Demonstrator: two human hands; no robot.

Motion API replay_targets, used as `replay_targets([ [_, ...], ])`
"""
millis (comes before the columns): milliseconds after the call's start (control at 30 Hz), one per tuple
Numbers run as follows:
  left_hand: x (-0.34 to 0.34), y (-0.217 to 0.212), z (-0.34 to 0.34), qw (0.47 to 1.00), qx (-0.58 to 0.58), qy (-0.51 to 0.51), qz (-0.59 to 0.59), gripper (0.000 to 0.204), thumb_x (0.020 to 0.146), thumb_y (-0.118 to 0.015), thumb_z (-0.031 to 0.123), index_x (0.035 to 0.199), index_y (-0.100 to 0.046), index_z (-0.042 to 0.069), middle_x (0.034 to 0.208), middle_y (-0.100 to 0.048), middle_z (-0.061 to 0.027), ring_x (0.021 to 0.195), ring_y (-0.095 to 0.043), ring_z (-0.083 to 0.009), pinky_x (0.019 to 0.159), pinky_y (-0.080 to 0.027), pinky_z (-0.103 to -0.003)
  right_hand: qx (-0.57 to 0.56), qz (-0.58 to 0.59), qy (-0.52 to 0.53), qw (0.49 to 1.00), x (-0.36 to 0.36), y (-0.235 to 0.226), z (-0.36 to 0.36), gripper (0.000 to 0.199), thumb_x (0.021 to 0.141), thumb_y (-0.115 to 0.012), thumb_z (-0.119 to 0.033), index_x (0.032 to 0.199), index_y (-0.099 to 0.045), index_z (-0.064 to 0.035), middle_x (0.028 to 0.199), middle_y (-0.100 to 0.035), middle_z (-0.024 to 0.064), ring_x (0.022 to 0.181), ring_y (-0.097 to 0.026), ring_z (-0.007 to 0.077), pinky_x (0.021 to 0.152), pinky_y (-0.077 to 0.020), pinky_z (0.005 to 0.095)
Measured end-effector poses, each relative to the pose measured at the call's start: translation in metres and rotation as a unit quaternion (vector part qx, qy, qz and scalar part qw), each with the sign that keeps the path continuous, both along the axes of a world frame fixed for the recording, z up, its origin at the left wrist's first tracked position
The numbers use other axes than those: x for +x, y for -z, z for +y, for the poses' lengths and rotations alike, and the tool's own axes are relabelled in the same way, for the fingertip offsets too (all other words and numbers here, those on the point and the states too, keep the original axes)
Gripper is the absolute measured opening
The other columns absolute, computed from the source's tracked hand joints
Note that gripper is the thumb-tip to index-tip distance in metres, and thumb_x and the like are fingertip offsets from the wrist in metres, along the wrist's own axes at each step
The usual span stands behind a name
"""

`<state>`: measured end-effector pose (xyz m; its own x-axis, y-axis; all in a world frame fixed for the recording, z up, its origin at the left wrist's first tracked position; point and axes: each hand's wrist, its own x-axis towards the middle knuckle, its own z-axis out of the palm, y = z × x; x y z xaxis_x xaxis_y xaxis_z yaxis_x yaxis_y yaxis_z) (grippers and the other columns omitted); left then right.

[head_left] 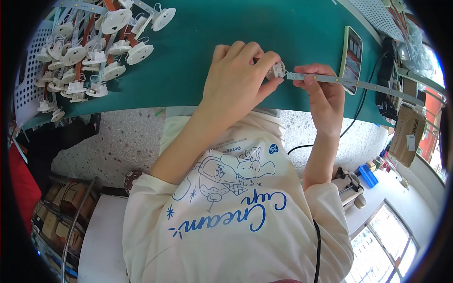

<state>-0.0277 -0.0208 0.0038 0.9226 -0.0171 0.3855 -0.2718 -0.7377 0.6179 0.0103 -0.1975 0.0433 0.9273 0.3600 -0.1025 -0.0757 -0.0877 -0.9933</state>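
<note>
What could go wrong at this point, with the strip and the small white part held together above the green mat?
The long thin strip is held only at its near end by the right hand; the free length crosses the phone and could sag or knock it. The small white part is pinched in the left hand at fingertip level, so it might slip. The pile of white round parts lies at the mat's edge and could spill.

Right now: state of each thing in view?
left hand: closed on small white connector
right hand: pinching LED strip, held level over the green mat
phone: flat on mat, screen lit
white round parts: piled at mat's left
</note>
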Motion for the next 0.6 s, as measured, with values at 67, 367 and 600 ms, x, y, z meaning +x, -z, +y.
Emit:
replay_targets([
  [67, 0.0, 0.002, 0.0, 1.0, -0.004, -0.002, -0.002, 0.026, 0.068, -0.073, 0.026, 0.088, -0.059, 0.016, 0.079, -0.05, 0.0017, 0.079, -0.05, -0.0156, 0.072, -0.035, -0.033, -0.001, 0.003, 0.002, 1.0, -0.001, 0.0, -0.001, 0.015, 0.089, -0.052, -0.003, 0.103, -0.052, 0.0037, 0.101, -0.059, 0.0164, 0.082, -0.062, 0.0161, 0.076, -0.0507, 0.0278],
  [367, 0.001, 0.002, 0.003, 0.999, -0.027, 0.033, -0.021, 0.038, 0.064, -0.076, 0.034, 0.093, -0.059, 0.015, 0.085, -0.054, 0.0038, 0.079, -0.051, -0.0151, 0.074, -0.033, -0.032, 0.062, 0.011, 0.025, 0.998, 0.001, 0.002, -0.005, 0.013, 0.087, -0.055, -0.001, 0.099, -0.052, 0.0037, 0.097, -0.061, 0.0164, 0.084, -0.063, 0.0181, 0.075, -0.053, 0.028],
  [600, -0.002, -0.001, 0.002, 0.998, -0.022, 0.05, 0.012, 0.041, 0.065, -0.074, 0.027, 0.102, -0.061, 0.016, 0.081, -0.052, 0.0033, 0.076, -0.051, -0.0144, 0.072, -0.033, -0.031, 0.032, -0.008, 0.018, 0.999, 0.001, -0.005, 0.002, 0.014, 0.088, -0.054, -0.001, 0.101, -0.051, 0.0045, 0.096, -0.062, 0.0156, 0.085, -0.063, 0.0179, 0.075, -0.053, 0.028],
])
